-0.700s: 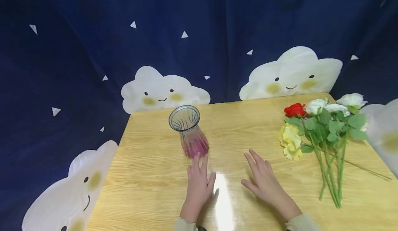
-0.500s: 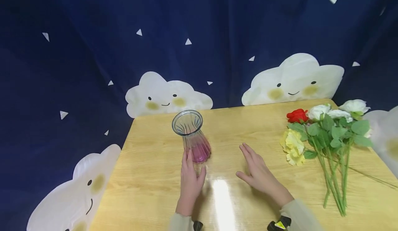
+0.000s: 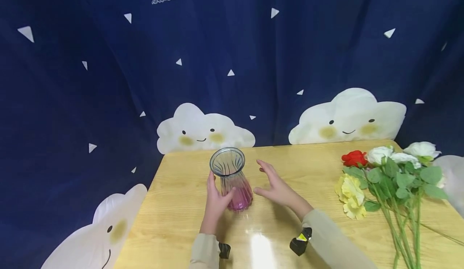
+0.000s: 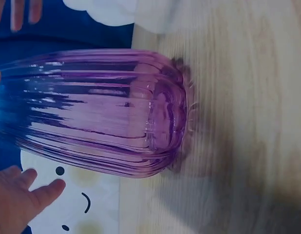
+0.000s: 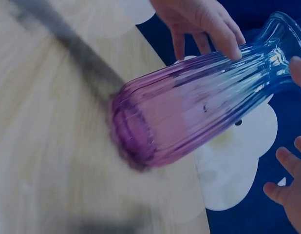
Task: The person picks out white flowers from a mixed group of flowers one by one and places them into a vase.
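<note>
While the left hand (image 3: 216, 201) was spread at its left side, contact unclear, a ribbed blue-to-pink glass vase (image 3: 237, 186) stood upright on the pale wooden table (image 3: 174, 220); right hand (image 3: 278, 189) spread just right of it; red, white, yellow leafy flowers (image 3: 396, 178) lay farther right.

in the head view, looking forward and down from above and well back — across the broad tabletop (image 3: 174, 220) at the bottom of the frame to the curtain (image 3: 224, 23) filling the top. from the left wrist, facing the vase (image 4: 102, 112) close up, low and turned sideways, with wood at the right. from the right wrist, also close and low, tilted with the vase's base lower left and rim upper right — sharing vase, tabletop and curtain with the left wrist view.
</note>
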